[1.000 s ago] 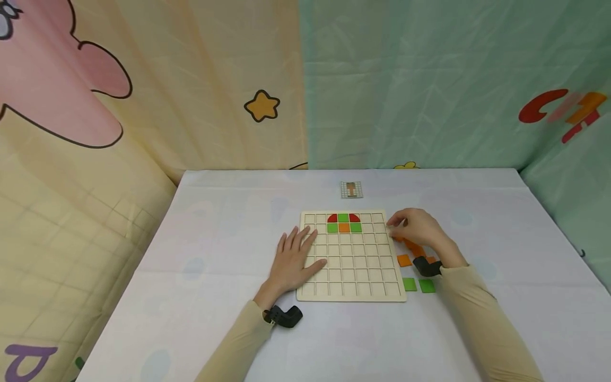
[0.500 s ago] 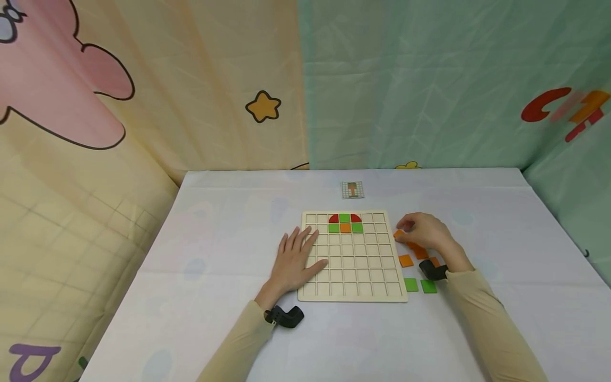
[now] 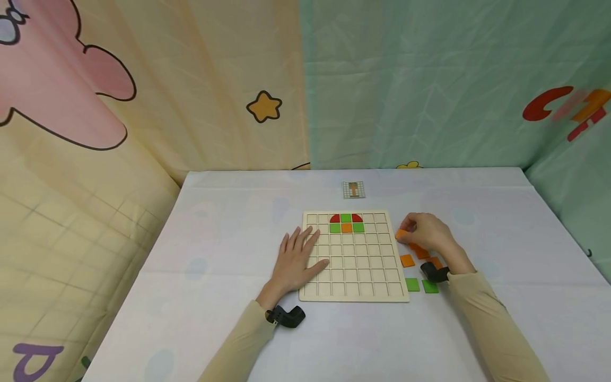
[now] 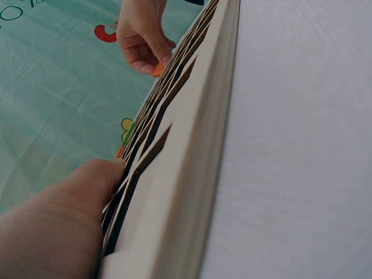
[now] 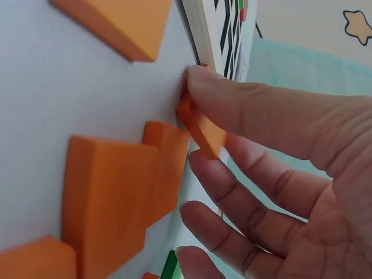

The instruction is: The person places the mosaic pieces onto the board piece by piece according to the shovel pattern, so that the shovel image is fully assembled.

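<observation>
A pale wooden grid board (image 3: 355, 273) lies flat on the table. My left hand (image 3: 293, 265) rests on its left side with the fingers spread and straight. Near the board's top edge sit two rounded red tiles (image 3: 334, 218), several green tiles (image 3: 335, 228) and one square orange tile (image 3: 346, 227). Just off the board's right edge, my right hand (image 3: 427, 233) pinches another orange tile (image 5: 203, 128) between thumb and fingers; it is tilted in the right wrist view. Loose orange tiles (image 5: 110, 197) lie close below that hand, some of them overlapping.
Two green tiles (image 3: 412, 285) lie by the board's lower right corner, with a single orange tile (image 3: 407, 260) farther up. Behind the board lies a small gridded picture card (image 3: 354, 190). Printed curtains (image 3: 429, 95) hang beyond the table's back edge.
My right hand has moved slightly right and down, away from the board's edge, and now pinches an orange tile. The left hand stays in place on the board.
</observation>
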{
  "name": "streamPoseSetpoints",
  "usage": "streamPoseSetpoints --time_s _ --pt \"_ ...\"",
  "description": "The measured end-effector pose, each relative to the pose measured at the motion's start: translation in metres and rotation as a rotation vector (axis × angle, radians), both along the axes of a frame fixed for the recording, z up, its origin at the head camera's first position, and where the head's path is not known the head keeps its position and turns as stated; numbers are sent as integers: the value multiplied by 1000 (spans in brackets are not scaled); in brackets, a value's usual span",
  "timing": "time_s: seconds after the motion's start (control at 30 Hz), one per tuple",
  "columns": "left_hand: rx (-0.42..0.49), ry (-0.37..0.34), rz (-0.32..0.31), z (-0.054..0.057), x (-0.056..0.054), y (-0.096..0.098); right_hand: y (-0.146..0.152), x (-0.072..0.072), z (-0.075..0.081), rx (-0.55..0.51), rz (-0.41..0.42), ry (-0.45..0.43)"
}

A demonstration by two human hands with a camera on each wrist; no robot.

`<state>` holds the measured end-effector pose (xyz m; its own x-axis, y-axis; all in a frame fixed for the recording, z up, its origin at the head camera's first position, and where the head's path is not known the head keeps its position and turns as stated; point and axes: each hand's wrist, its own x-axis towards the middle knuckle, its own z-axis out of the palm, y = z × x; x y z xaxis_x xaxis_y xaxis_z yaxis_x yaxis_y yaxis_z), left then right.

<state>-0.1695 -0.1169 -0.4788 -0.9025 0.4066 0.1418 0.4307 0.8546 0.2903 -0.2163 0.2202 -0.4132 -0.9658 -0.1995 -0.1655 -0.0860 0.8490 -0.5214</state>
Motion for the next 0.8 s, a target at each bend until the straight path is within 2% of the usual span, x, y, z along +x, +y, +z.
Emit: streamPoseSetpoints --time_s 0.4,0.63,0.8 --pt "17 13 -4 2 1 1 6 3 -7 -83 -9 75" --pt "3 -5 3 2 1 1 -4 1 -5 -242 -19 96" --pt "-9 -15 7 3 1 1 -21 0 -2 -339 39 67"
